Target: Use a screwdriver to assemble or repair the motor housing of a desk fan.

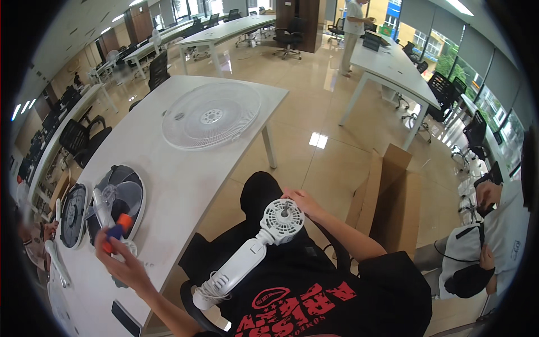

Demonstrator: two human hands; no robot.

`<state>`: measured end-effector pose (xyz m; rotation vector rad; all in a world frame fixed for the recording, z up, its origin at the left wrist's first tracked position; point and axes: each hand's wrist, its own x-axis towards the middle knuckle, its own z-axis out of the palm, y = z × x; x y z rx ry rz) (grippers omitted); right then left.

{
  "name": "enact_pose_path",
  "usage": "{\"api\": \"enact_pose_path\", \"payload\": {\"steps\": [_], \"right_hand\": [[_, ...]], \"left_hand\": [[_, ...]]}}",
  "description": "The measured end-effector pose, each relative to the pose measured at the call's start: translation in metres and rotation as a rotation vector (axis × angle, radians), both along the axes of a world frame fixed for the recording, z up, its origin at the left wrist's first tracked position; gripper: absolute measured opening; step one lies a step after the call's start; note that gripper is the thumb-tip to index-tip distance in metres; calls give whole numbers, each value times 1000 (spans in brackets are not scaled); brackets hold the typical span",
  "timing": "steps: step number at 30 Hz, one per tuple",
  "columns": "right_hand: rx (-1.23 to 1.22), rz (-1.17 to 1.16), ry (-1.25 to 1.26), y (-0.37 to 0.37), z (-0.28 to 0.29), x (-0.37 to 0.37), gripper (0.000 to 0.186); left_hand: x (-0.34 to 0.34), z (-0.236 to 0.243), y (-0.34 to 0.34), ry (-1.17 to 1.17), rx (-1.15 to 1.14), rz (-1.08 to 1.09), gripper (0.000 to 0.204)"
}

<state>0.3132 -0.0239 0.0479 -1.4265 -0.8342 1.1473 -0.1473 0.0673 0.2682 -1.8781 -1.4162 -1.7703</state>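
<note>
Seated right of a desk (174, 180), a person (359, 309) grips a white fan motor unit (279, 223) over the lap (238, 229) with the right hand (302, 202), the left hand (124, 265) grasping a blue-and-orange tool (115, 231); a slackened right grip could topple the unit.

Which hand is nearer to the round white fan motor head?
Right. The right hand touches the far edge of the motor head; the left hand is off to its left, over the table, holding a blue and orange tool.
</note>
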Motion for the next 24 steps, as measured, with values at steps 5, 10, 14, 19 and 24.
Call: {"api": "enact_pose_path", "payload": {"steps": [5,10,14,19,24], "right_hand": [[19,2,-39,-5,30,-5,63],[310,-194,-303,-18,66,-4,48],[566,108,-786,-52,147,-40,40],[752,380,-1101,-74,171,-90,53],[731,357,-1063,-81,150,-97,43]], "left_hand": [[62,-59,-49,-124,-211,-506,22],[108,-83,-85,-38,-287,-796,22],[127,-73,-100,140,-206,-904,37],[147,-69,-106,201,-108,-1000,46],[160,-63,-108,219,-68,-1168,46]]}}
